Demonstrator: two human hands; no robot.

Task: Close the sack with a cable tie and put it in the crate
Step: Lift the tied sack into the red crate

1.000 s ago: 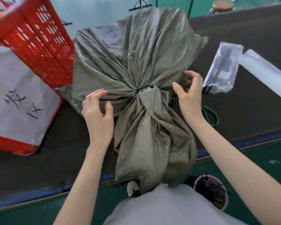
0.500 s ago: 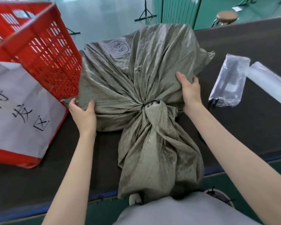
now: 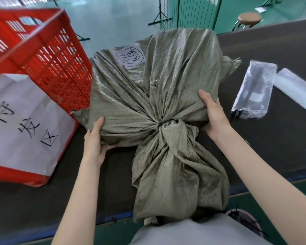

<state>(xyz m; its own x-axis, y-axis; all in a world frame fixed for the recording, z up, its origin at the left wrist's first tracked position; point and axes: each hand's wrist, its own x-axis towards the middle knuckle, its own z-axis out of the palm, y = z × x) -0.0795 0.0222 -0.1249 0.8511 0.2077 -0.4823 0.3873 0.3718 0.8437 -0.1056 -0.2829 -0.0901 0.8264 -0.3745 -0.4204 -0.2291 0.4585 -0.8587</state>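
A grey-green woven sack (image 3: 154, 82) stands on the dark table, its neck gathered and cinched by a black cable tie (image 3: 163, 122). The loose neck fabric hangs over the table's near edge. My left hand (image 3: 95, 138) grips the sack's lower left side, fingers tucked under it. My right hand (image 3: 213, 114) clasps its right side, thumb on top. A red perforated crate (image 3: 48, 55) with a white paper sign stands at the left, right beside the sack.
A clear plastic bag of black cable ties (image 3: 254, 89) and a white roll (image 3: 297, 85) lie on the table at the right. A pink cup of ties (image 3: 245, 220) sits below the table edge. A stool (image 3: 248, 18) stands beyond the table.
Both hands went from hovering open near the tied neck to gripping the sack's two sides. The view has tilted up, showing more of the crate.
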